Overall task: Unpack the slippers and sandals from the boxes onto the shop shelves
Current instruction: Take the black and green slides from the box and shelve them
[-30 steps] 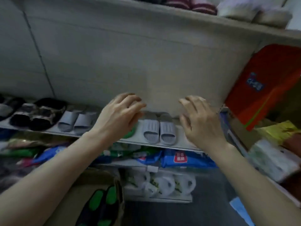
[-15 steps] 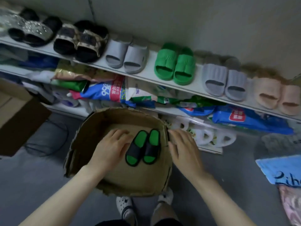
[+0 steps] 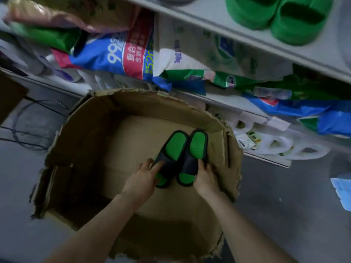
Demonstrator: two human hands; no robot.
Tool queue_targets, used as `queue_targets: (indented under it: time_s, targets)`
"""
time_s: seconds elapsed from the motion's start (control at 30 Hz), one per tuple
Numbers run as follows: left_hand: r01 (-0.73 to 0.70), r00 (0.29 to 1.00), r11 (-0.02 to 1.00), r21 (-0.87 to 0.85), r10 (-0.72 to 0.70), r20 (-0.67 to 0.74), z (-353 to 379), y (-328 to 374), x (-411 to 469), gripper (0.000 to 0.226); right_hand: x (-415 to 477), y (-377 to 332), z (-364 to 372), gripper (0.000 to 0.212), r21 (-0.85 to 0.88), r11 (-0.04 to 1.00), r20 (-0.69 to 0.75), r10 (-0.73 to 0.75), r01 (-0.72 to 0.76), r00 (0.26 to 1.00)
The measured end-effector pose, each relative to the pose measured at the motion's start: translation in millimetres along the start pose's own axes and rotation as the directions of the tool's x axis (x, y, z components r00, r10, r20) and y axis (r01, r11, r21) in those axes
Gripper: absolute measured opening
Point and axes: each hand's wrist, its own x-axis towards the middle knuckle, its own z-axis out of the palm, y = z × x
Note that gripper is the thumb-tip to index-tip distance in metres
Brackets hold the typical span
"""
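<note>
The pair of black foam slippers with green insoles lies flat on the bottom of the torn brown cardboard box, near its right wall. The left grip and right grip clasp its outer edges by the straps. The slippers look light, springy and unbreakable, so squeezing them together there should lift both.

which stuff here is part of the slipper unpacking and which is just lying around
Job: black-and-green slippers, held by left hand and right hand; cardboard box; shelf; green slippers.
Lying about: packaged bags; toilet rolls; floor cables.
</note>
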Motion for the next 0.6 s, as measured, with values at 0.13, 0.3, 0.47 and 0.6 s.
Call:
queue_targets:
  time_s: [0.13,0.3,0.47,0.6]
  targets:
    - [0.067,0.993,0.998,-0.004,-0.066,0.096,21.8,-1.0,48.4,0.063,27.3,-3.9,20.4,0.064,0.010,0.998,-0.050,0.055,-0.054,0.997]
    - [0.141,0.988,0.971,-0.194,-0.126,0.089,27.0,-11.6,67.3,0.032,34.2,-6.5,23.2,0.032,0.107,0.994,-0.118,-0.022,0.034,0.993]
    - [0.227,0.972,0.938,-0.262,-0.235,0.001,21.4,-39.6,47.0,0.026,23.3,-22.0,32.0,0.023,0.111,0.965,-0.130,-0.223,0.238,0.966]
    - [0.285,0.947,0.865,-0.412,-0.322,-0.020,23.4,-59.2,41.8,0.043,29.8,-31.3,37.9,0.061,0.242,0.955,-0.149,-0.137,0.171,0.979]
